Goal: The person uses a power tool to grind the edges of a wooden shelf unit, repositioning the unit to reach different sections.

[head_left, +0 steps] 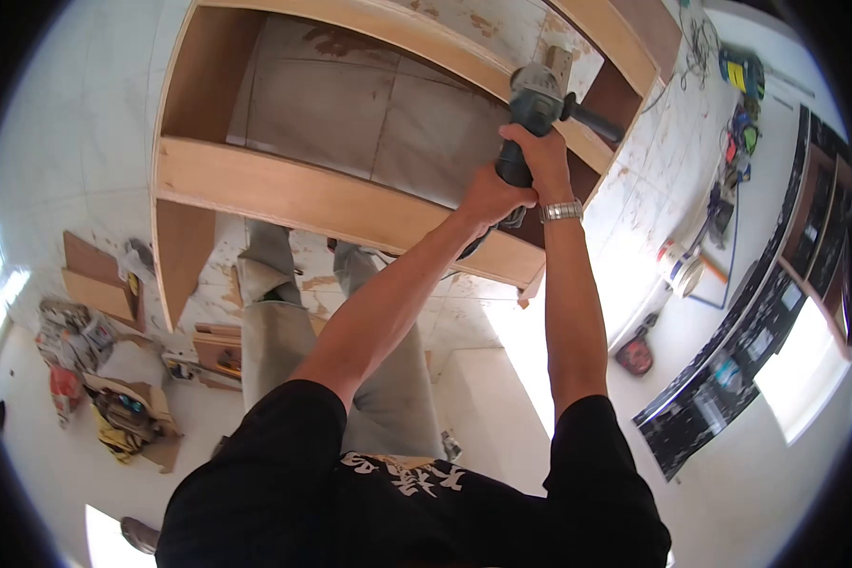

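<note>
Power tool [534, 106]: at 1 o'clock, over the upper boards of the wooden frame [350, 204]; head contact cannot be confirmed.
Tool grip: right hand [542, 153] round the body, left hand [494, 197] at the rear; 2 holding points probably steady its weight and resist twisting.
Side handle [594, 120]: untouched, pointing to 4 o'clock; both palms favour the body, apparently for in-line control.
Fingers: right curled round the casing; left bent inward, tips partly hidden, spacing cannot be told.
Watch wrist: right arm nearly straight, towards 12 o'clock.
Bare left forearm: slants towards 1 o'clock, hands touching or nearly so.
</note>
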Action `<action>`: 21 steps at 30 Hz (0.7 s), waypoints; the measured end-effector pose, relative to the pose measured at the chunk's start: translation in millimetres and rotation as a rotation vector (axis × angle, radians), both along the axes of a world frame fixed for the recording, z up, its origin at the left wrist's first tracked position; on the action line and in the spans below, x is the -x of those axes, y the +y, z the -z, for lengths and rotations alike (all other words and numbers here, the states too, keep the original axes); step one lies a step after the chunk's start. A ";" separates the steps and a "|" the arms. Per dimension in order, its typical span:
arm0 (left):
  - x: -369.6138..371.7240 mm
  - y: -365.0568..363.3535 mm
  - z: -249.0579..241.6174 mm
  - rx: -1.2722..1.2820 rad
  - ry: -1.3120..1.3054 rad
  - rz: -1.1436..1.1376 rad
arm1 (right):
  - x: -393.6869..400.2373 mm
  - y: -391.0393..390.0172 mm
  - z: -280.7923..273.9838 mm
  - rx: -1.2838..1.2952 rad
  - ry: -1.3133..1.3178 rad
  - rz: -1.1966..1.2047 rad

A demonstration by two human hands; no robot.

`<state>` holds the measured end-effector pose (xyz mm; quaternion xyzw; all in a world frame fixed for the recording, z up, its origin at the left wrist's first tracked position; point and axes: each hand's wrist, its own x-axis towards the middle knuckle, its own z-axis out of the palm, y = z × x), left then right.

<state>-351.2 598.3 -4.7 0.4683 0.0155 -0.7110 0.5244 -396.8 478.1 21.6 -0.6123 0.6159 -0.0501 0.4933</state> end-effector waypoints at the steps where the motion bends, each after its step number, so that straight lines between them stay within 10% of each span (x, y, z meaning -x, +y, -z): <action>1: 0.9 -4.2 -2.4 -0.006 -0.023 0.005 | 2.3 -4.3 -2.4 -0.022 -0.005 -0.007; 21: -14.1 -13.3 5.4 -0.039 0.020 -0.056 | -16.2 -18.3 14.2 -0.054 -0.003 -0.035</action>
